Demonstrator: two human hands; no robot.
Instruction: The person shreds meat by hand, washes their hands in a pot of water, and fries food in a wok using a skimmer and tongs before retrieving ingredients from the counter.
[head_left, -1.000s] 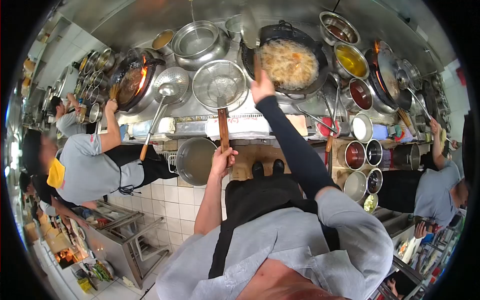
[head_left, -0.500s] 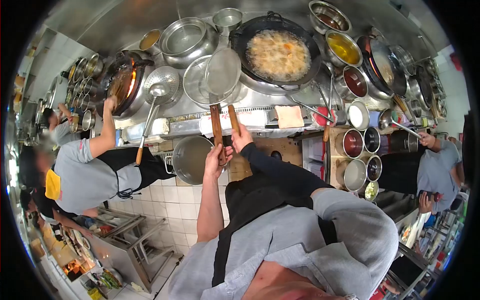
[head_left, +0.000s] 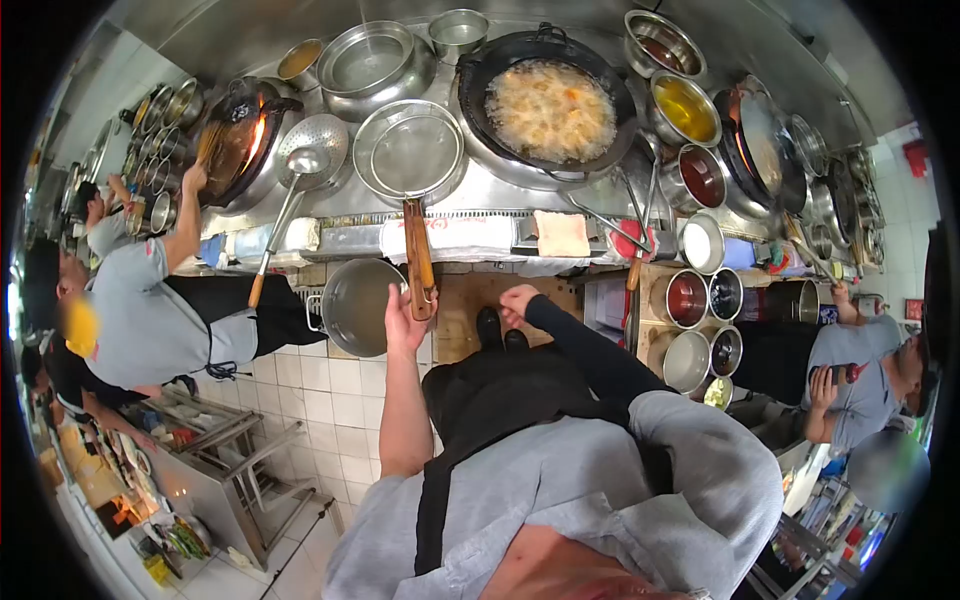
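My left hand (head_left: 405, 318) grips the wooden handle end of a wire-mesh strainer (head_left: 408, 150), whose round basket rests over the steel counter. A second, smaller strainer lies nested in it, and its wooden handle (head_left: 426, 262) runs alongside the first inside the same grasp. My right hand (head_left: 517, 303) hangs above the floor in front of the counter, fingers loosely curled, with nothing seen in it. Right of the strainers, a black wok (head_left: 624, 120) contains bubbling oil with pieces of food (head_left: 550, 108) frying.
A perforated skimmer (head_left: 328, 140) with a ladle on it lies left of the strainers. Below the counter edge stands a deep pot (head_left: 345, 310). Sauce containers (head_left: 686, 298) line the right side. One co-worker (head_left: 150, 310) works at a flaming wok on the left, another (head_left: 855, 365) stands right.
The smaller strainer has been lowered into the larger one, both handles now together in my left hand. My right hand has let go of its handle and drawn back to the right.
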